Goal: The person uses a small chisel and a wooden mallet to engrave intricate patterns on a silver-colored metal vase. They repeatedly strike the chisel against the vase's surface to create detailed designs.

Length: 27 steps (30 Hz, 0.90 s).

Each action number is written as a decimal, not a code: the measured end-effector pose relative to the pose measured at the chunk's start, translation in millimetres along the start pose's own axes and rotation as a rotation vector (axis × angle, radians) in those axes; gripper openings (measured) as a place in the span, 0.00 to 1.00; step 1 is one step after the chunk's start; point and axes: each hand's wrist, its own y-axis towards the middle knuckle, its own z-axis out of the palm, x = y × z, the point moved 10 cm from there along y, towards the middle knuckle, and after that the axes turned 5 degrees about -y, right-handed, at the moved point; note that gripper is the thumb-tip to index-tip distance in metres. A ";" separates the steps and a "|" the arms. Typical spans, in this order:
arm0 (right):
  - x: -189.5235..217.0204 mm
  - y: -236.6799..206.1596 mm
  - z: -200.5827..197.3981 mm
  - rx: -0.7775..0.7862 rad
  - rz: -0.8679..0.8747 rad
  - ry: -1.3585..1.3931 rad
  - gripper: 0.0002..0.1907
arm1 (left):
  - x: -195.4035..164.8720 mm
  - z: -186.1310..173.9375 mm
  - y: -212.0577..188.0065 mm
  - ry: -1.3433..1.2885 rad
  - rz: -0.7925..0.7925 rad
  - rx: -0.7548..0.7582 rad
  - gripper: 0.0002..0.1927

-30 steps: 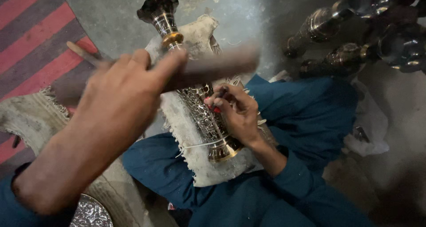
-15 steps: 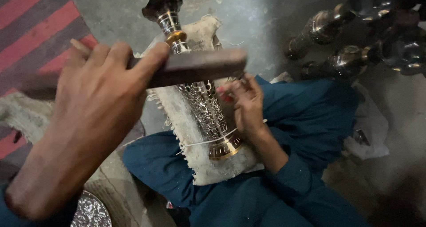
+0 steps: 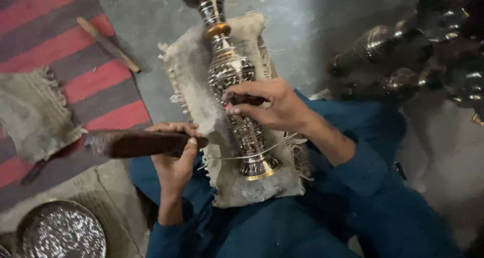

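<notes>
At lower left lies an embossed silver plate [image 3: 60,233]; the left hand [image 3: 174,159] grips a dark wooden mallet [image 3: 138,143], now lowered from its earlier raised position. At centre, the right hand [image 3: 272,106] pinches a small tool against the engraved silver-and-brass vase [image 3: 234,86] lying on grey frayed cloth [image 3: 191,81]; dark metal vases [image 3: 403,61] crowd upper right.

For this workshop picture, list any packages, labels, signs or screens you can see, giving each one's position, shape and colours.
None of these is in view: no package, label, sign or screen, and no wall or shelf that could carry one.
</notes>
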 end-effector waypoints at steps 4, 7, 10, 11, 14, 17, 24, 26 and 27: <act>11.5 14.1 8.7 0.076 0.007 -0.072 0.20 | 17.8 -28.3 -17.5 0.095 -0.272 -0.143 0.26; 12.0 15.0 12.7 0.103 0.040 -0.077 0.20 | 7.8 -31.1 -25.4 0.256 -0.302 -0.108 0.27; 12.0 16.9 13.2 0.106 0.020 -0.092 0.20 | -2.2 -30.6 -28.6 0.377 -0.300 -0.057 0.23; 10.5 17.5 13.4 0.112 0.022 -0.103 0.20 | -8.7 -30.1 -26.9 0.415 -0.255 -0.049 0.23; 7.7 18.5 13.9 0.122 0.019 -0.117 0.19 | -15.0 -37.9 -20.3 0.558 -0.288 -0.053 0.23; 6.7 17.5 13.4 0.100 0.018 -0.093 0.19 | -28.2 -42.9 -8.1 0.763 -0.285 -0.039 0.28; 5.3 14.0 14.6 0.076 0.019 -0.140 0.18 | -82.2 -19.7 25.3 0.944 0.031 0.042 0.36; 5.5 14.3 14.7 0.085 0.020 -0.108 0.18 | -69.4 -31.6 31.2 0.797 -0.205 -0.028 0.34; 7.6 14.8 14.8 0.089 0.001 -0.093 0.18 | -62.0 -36.3 31.1 0.718 -0.323 -0.061 0.34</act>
